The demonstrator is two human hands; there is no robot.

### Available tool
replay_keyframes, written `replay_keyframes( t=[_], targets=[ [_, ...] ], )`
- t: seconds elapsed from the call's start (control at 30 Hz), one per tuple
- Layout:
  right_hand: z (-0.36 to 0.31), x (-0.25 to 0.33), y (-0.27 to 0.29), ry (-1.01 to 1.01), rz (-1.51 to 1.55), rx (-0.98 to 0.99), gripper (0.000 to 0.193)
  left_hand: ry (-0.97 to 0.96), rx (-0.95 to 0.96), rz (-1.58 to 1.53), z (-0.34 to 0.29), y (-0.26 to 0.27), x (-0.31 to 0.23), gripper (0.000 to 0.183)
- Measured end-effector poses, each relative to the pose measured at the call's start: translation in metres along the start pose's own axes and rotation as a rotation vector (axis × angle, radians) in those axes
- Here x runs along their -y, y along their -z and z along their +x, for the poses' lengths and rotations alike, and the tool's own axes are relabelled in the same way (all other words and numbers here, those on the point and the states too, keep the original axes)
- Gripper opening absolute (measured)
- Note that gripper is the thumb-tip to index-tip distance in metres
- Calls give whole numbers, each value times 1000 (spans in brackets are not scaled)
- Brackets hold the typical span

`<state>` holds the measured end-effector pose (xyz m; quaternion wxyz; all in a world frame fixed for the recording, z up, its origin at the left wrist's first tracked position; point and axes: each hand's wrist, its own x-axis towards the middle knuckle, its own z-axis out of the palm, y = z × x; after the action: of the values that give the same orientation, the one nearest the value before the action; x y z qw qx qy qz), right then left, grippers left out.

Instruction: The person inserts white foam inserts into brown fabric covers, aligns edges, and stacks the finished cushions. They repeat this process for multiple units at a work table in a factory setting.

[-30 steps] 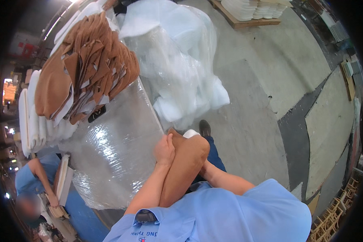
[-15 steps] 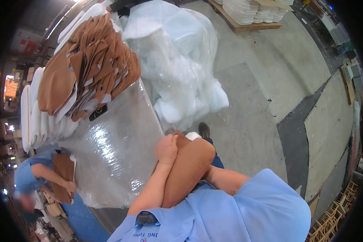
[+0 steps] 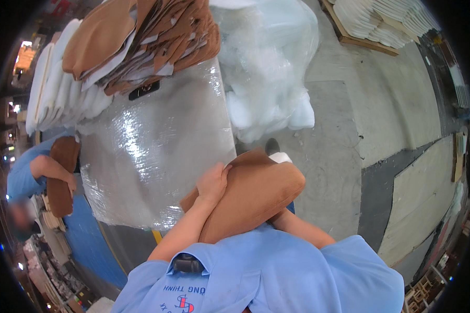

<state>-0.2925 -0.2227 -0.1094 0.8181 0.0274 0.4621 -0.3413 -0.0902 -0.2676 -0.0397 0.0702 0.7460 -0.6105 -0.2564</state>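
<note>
A brown fabric-covered cushion [image 3: 256, 195] lies slantwise against my front, held close to my body. White padding [image 3: 281, 157] shows at its far right end, beside the open edge of the cover. My left hand [image 3: 212, 182] is closed on the fabric edge at the cushion's left side, knuckles up. My right forearm [image 3: 304, 229] goes under the cushion's right side; the right hand's fingers are hidden behind it.
A film-wrapped table [image 3: 167, 135] stands ahead-left, bearing a pile of brown covers [image 3: 177, 39] and a black flat object [image 3: 144, 91]. White pads [image 3: 49, 83] stack beside it. A plastic-wrapped white bundle [image 3: 269, 62] stands ahead. At left, a co-worker holds a brown cushion [image 3: 62, 175].
The cushion has swung more crosswise, its far end moving right, and the cover's far edge stands up higher. My view has shifted. The co-worker's cushion has turned more upright.
</note>
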Motion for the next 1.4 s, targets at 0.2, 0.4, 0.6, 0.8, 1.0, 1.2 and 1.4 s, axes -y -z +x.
replay_keyframes(
  t=[0.2, 0.4, 0.6, 0.8, 1.0, 1.2, 1.4],
  targets=[
    [5, 0, -3, -9, -54, -24, 72, -141, -246, -31, 8, -24, 24, 25],
    [9, 2, 7, 71, -12, 62, 75, -122, -105, -123, 13, -5, 13, 27],
    [15, 17, 27, 244, 128, 310, 78, -80, 194, -200, 16, 18, -18, 35],
    [8, 44, 1, 4, 616, 365, 86, -111, -82, -73, 16, -14, -7, 37],
    [83, 21, 32, 119, 661, -97, 75, -69, -119, -66, 16, -26, -19, 38],
    [67, 29, -37, 301, 233, -460, 63, 11, 114, 27, 25, -5, 7, 30],
    [50, 46, -26, 384, 244, -388, 34, -90, 298, -495, 84, 25, -93, 30]
  ],
)
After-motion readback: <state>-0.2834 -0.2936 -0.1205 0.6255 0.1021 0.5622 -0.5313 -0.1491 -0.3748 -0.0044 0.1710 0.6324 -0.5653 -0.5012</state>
